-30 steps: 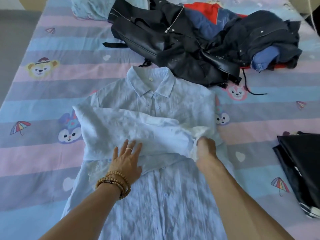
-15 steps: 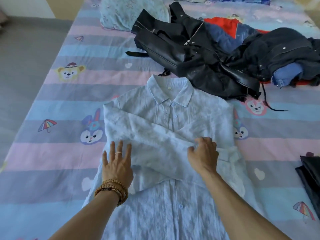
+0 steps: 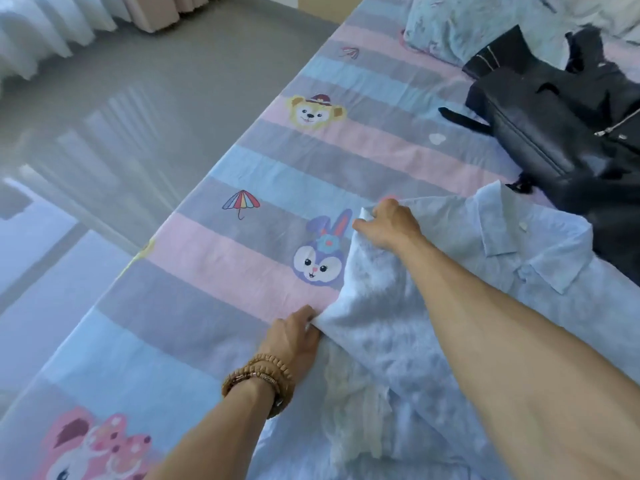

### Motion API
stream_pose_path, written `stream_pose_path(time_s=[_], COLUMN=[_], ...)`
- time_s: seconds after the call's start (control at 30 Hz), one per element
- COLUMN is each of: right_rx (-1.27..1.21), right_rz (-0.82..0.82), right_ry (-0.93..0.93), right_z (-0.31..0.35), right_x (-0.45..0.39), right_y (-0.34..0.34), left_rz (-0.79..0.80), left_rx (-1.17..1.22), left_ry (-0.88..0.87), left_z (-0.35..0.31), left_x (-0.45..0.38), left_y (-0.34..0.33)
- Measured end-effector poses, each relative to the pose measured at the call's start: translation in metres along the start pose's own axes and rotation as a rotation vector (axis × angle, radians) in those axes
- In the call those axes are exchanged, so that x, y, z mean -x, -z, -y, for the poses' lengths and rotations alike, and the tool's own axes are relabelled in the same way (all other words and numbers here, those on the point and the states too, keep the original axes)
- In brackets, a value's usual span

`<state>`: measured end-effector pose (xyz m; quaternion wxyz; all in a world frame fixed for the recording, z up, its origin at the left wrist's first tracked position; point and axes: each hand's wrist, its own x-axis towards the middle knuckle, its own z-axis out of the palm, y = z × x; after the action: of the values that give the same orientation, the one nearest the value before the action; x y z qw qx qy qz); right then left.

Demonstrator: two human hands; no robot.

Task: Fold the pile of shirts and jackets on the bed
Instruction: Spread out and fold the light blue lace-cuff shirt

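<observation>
A pale blue shirt (image 3: 450, 306) lies spread on the bed (image 3: 242, 271), collar toward the far end, its body reaching down to the bed's near edge. Both hands hold the shirt's left side, the side nearer the bed's left edge. The left hand (image 3: 294, 336) has its fingers curled tight around a bunch of the fabric edge, knuckles resting on a pink stripe of the sheet; a beaded bracelet (image 3: 258, 381) wraps that wrist. The right hand (image 3: 389, 223) reaches across the shirt and grips the same edge higher up, near the shoulder, fingers closed on a fold of cloth that is lifted a little off the sheet. Between the two hands the shirt edge runs taut, just beside a purple rabbit print (image 3: 320, 256) on the bedsheet. A black leather jacket (image 3: 561, 133) sits in a heap toward the bed's far right corner, touching the shirt's collar side. A light patterned pillow (image 3: 457, 26) lies at the far end of the bed. Beyond the bed's left edge is grey floor (image 3: 121, 116)
</observation>
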<state>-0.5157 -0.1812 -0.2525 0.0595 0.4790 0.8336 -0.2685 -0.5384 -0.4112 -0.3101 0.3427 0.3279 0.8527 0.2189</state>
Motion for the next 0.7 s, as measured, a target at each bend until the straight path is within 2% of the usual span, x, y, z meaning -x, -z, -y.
stream_pose_path(time_s=[0.23, 0.3, 0.37, 0.4, 0.47, 0.57, 0.63, 0.7], right_rx=[-0.155, -0.175, -0.028, 0.087, 0.251, 0.684, 0.936, 1.057], right_rz=[-0.057, -0.164, -0.272, -0.271, -0.14, 0.229, 0.262, 0.264], right_ry=[-0.02, -0.009, 0.052, 0.149, 0.45, 0.775, 0.829, 0.842], right_z=[-0.005, -0.009, -0.007, -0.004, 0.003, 0.015, 0.018, 0.02], right_x=[-0.025, -0.021, -0.007, 0.003, 0.025, 0.06, 0.074, 0.08], right_y=[-0.01, -0.013, -0.011, -0.011, -0.011, -0.024, -0.029, -0.022], left_rz=[-0.035, -0.034, -0.038, -0.031, 0.018, 0.071, 0.097, 0.1], left_rx=[0.111, 0.15, 0.201, 0.216, 0.224, 0.154, 0.1, 0.022], left_ry=[-0.072, -0.068, -0.043, -0.033, -0.036, -0.02, -0.009, 0.031], left_z=[0.012, 0.011, 0.008, 0.006, 0.004, 0.014, 0.034, 0.057], left_x=[-0.007, -0.004, 0.002, 0.004, 0.013, 0.038, 0.065, 0.098], left_y=[-0.006, -0.006, -0.002, 0.0, 0.006, 0.016, 0.017, 0.016])
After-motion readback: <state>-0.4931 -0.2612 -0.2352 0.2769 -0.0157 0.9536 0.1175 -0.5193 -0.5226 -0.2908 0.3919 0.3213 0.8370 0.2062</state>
